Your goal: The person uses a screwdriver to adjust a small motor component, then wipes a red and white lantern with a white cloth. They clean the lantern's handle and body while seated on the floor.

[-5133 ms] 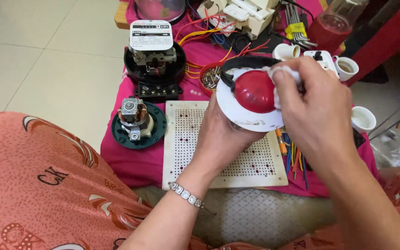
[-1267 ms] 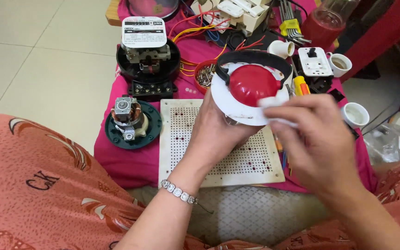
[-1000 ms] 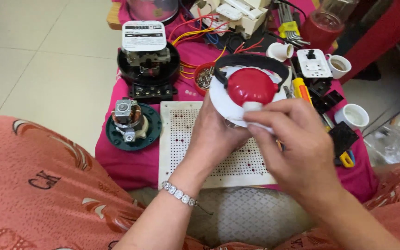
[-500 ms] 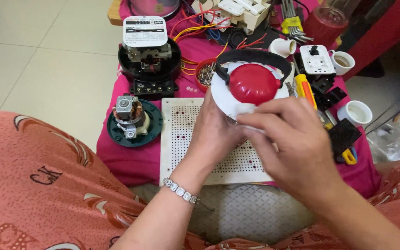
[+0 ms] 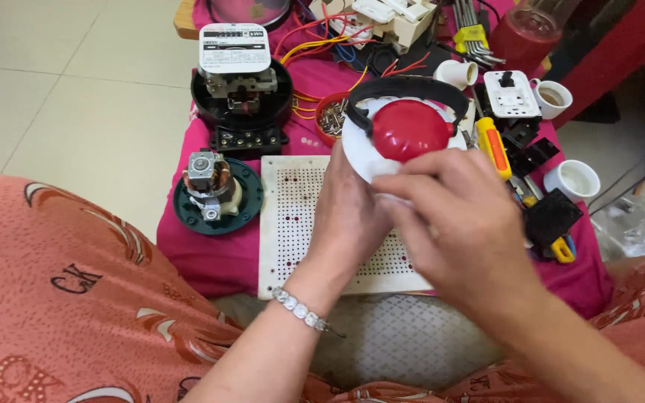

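Directly below the head camera, two bare hands hold a round white fitting with a red dome above a low table draped in a magenta cloth. Reaching up from below, the left hand, with a beaded bracelet at its wrist, cups the white disc from underneath and grips it. Coming in from the lower right, the right hand has its fingers curled over the near rim of the disc, just under the red dome; it touches the fitting, though what the fingertips pinch there is hidden. A black band arcs around the far side of the dome. Beneath both hands lies a white perforated board. To its left stands a small motor on a dark green round base, and behind that sits an opened electric meter in a black round housing. Just right of the fitting lies a yellow-and-red screwdriver, with a white socket plate, two small white cups and black parts near it. Red and yellow wires tangle at the far end of the table. Orange patterned fabric fills the lower left.
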